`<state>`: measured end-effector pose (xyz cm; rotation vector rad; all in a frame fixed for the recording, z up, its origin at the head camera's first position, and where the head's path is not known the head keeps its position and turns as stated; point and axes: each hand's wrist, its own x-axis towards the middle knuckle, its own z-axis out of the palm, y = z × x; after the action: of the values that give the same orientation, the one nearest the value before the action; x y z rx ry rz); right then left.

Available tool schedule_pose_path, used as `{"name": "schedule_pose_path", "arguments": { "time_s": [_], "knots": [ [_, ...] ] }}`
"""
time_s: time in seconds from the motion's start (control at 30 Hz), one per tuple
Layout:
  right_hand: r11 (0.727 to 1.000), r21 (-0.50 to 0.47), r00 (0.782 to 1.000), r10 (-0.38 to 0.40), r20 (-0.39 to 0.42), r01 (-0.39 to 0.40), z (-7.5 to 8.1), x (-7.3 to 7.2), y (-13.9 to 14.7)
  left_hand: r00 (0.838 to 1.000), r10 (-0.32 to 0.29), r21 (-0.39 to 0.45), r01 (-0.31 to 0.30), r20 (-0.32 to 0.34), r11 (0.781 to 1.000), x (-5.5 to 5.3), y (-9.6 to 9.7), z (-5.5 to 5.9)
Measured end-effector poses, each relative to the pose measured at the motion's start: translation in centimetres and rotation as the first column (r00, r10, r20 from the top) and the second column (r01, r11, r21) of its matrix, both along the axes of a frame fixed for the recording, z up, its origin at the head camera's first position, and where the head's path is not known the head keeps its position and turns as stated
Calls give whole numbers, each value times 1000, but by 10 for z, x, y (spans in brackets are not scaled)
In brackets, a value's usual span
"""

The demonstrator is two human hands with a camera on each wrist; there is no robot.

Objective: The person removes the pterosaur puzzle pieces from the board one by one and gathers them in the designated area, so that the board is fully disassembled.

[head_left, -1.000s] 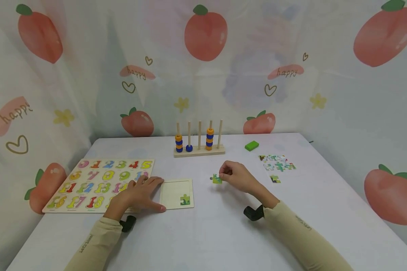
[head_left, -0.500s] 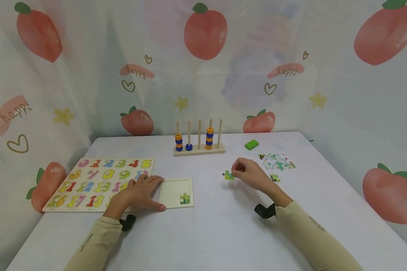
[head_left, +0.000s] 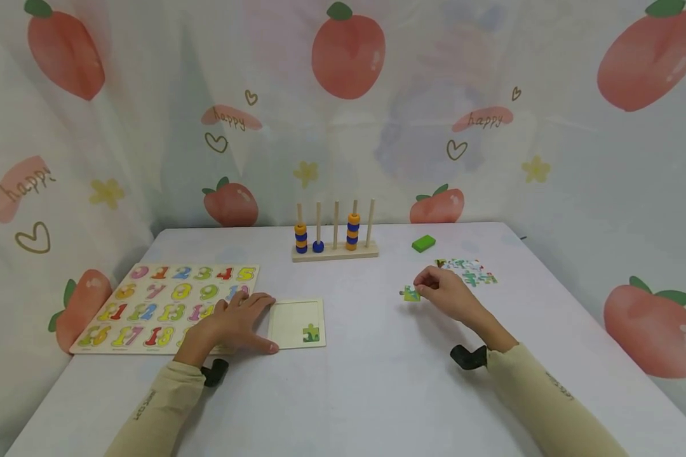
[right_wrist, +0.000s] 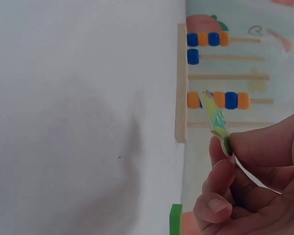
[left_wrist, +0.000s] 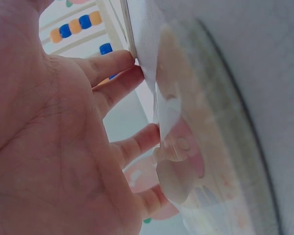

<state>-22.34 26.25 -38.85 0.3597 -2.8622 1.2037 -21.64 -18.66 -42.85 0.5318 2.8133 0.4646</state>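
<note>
My right hand (head_left: 448, 295) pinches a green jigsaw puzzle piece (head_left: 411, 293) between thumb and fingers, above the white table. In the right wrist view the piece (right_wrist: 216, 120) is seen nearly edge-on. My left hand (head_left: 234, 324) lies with spread fingers over the right edge of the number board (head_left: 166, 295), thumb and fingertips at the left edge of a small square wooden puzzle tray (head_left: 294, 314). One green puzzle piece (head_left: 311, 333) sits in the tray's lower right corner. In the left wrist view the fingers of the left hand (left_wrist: 63, 122) are fairly straight.
At the back stands a wooden bead rack (head_left: 335, 252) with orange and blue beads on some pegs. A green block (head_left: 423, 243) lies right of it. Several loose puzzle pieces (head_left: 474, 273) lie beyond my right hand, partly hidden. A peach-printed curtain (head_left: 343, 146) surrounds the table.
My right hand has moved to the right with the puzzle piece, away from the tray, and now covers a loose piece seen earlier. The left hand has stayed in place.
</note>
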Motion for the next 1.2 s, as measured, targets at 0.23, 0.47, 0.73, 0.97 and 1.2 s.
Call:
{"name": "schedule_pose_path", "arguments": {
  "time_s": [0.23, 0.47, 0.73, 0.97, 1.2],
  "knots": [
    [999, -31, 1000, -19, -24, 18, -4, 3, 15, 1000, 3, 0, -3, -2, 1000, -1, 1, -1],
    [997, -45, 998, -63, -3, 63, -2, 6, 27, 1000, -12, -2, 12, 8, 1000, 1, 2, 5],
    [989, -35, 990, -142, -8, 142, 1, 8, 44, 1000, -7, -2, 7, 10, 1000, 1, 1, 3],
    [982, -30, 982, -189, -25, 188, 0, 9, 58, 1000, 6, 4, -6, 4, 1000, 2, 1, 3],
    [978, -26, 978, -210, -17, 209, -5, 9, 73, 1000, -8, 15, 8, -10, 1000, 3, 1, 2]
  ]
}}
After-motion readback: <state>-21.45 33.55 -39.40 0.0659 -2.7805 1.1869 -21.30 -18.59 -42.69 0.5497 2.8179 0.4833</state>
